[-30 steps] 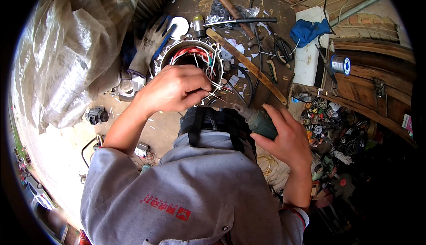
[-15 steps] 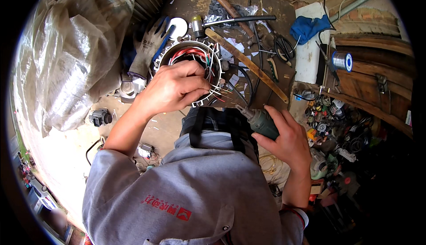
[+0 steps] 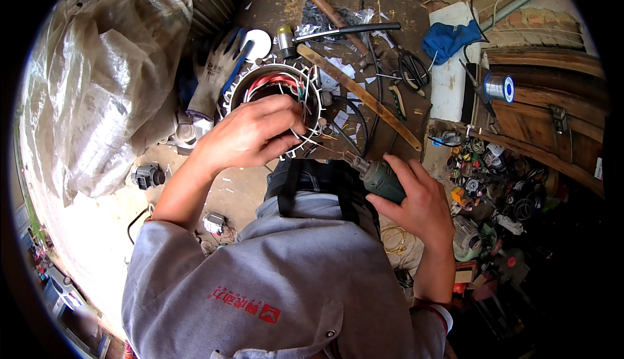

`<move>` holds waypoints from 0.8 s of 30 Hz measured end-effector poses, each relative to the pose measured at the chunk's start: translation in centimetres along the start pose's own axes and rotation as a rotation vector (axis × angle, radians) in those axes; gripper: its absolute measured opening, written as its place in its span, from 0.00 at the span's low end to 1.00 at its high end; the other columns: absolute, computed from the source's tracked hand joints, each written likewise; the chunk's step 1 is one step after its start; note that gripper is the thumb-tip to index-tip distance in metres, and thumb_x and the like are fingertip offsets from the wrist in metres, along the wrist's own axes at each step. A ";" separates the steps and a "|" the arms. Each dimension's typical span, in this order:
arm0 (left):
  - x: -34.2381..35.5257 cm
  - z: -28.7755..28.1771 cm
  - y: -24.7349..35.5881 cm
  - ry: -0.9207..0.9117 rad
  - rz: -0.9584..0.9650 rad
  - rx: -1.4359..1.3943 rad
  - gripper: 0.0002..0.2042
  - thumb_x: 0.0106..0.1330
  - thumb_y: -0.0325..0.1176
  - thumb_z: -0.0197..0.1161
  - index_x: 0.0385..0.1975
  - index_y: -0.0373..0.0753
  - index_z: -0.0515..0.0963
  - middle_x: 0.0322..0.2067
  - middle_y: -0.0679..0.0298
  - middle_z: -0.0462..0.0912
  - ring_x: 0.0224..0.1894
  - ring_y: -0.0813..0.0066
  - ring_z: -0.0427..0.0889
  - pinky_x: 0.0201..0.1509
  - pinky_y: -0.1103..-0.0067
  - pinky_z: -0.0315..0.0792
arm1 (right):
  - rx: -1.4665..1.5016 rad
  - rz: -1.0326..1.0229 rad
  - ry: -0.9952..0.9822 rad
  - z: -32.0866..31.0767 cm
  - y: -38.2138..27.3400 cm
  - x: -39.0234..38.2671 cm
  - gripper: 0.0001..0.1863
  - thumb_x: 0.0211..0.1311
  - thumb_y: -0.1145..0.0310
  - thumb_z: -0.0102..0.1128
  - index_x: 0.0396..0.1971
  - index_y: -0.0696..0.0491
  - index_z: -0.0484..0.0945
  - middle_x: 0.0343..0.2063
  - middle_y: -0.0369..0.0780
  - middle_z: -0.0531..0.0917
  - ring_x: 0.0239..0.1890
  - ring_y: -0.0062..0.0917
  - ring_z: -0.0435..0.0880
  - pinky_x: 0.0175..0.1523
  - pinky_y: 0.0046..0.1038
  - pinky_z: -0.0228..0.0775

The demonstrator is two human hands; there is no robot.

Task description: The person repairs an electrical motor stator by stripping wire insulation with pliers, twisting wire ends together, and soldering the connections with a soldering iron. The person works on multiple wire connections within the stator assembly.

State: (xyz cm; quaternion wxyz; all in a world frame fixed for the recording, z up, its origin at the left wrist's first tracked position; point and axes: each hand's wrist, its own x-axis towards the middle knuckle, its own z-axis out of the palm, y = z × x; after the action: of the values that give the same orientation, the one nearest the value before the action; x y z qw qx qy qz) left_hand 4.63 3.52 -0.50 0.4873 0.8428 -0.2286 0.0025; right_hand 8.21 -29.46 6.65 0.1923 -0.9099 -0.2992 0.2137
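Observation:
A round motor stator (image 3: 235, 91) stands on the bench in front of me, its rim lined with white slot insulation and red windings (image 3: 276, 78) inside. My left hand (image 3: 257, 128) lies over its near side, thumb and fingers pinched on thin wires (image 3: 303, 139) from the windings. Those wires run out to the right over the bench edge. My right hand (image 3: 419, 196) grips a green handheld power tool (image 3: 383, 182) with a metal nose pointing up and left. The wire ends are close to that nose; whether they touch it I cannot tell.
Behind the stator lie a wooden strip (image 3: 361, 95), a hammer (image 3: 348, 30), scissors (image 3: 412, 69) and paper scraps. Work gloves (image 3: 211, 76) and plastic sheeting (image 3: 107, 92) are at left. A solder spool (image 3: 499, 89) and a heap of parts (image 3: 484, 177) are at right.
The wires from my left hand now reach farther right, toward the tool's nose. Both hands keep their grips with little movement, and the whole view has shifted slightly.

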 end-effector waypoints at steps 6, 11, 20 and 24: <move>-0.1 -0.4 -0.3 -0.085 0.038 0.034 0.10 0.52 0.20 0.64 0.35 0.38 0.83 0.40 0.60 0.80 0.43 0.57 0.81 0.46 0.66 0.76 | 0.011 -0.004 -0.006 0.3 0.2 -0.1 0.36 0.52 0.52 0.77 0.60 0.52 0.77 0.36 0.46 0.79 0.35 0.46 0.84 0.38 0.43 0.78; 0.3 -0.3 0.4 -0.053 -0.020 0.165 0.15 0.51 0.22 0.65 0.40 0.40 0.84 0.41 0.62 0.79 0.46 0.57 0.81 0.49 0.66 0.76 | 0.000 -0.003 -0.012 0.3 0.2 -0.1 0.36 0.52 0.51 0.77 0.60 0.52 0.77 0.37 0.46 0.79 0.35 0.47 0.85 0.39 0.43 0.78; 0.1 0.3 0.4 -0.059 -0.094 0.129 0.13 0.59 0.20 0.66 0.43 0.40 0.86 0.48 0.60 0.81 0.44 0.57 0.85 0.44 0.67 0.80 | -0.023 -0.033 -0.004 0.0 -0.2 0.2 0.35 0.52 0.52 0.77 0.59 0.52 0.78 0.36 0.46 0.79 0.35 0.46 0.85 0.38 0.43 0.78; 0.2 0.6 0.4 -0.031 -0.107 0.119 0.12 0.58 0.20 0.68 0.41 0.39 0.87 0.45 0.61 0.82 0.42 0.59 0.85 0.43 0.68 0.80 | -0.027 -0.041 -0.015 -0.4 -0.9 0.5 0.35 0.52 0.52 0.77 0.58 0.53 0.78 0.35 0.45 0.78 0.34 0.45 0.85 0.38 0.42 0.78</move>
State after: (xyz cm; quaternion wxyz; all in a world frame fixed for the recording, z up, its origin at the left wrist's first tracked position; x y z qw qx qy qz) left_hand 4.51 2.79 -0.47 0.4323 0.8811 -0.1902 -0.0230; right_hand 8.31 -28.58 7.25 0.1818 -0.9043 -0.3223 0.2126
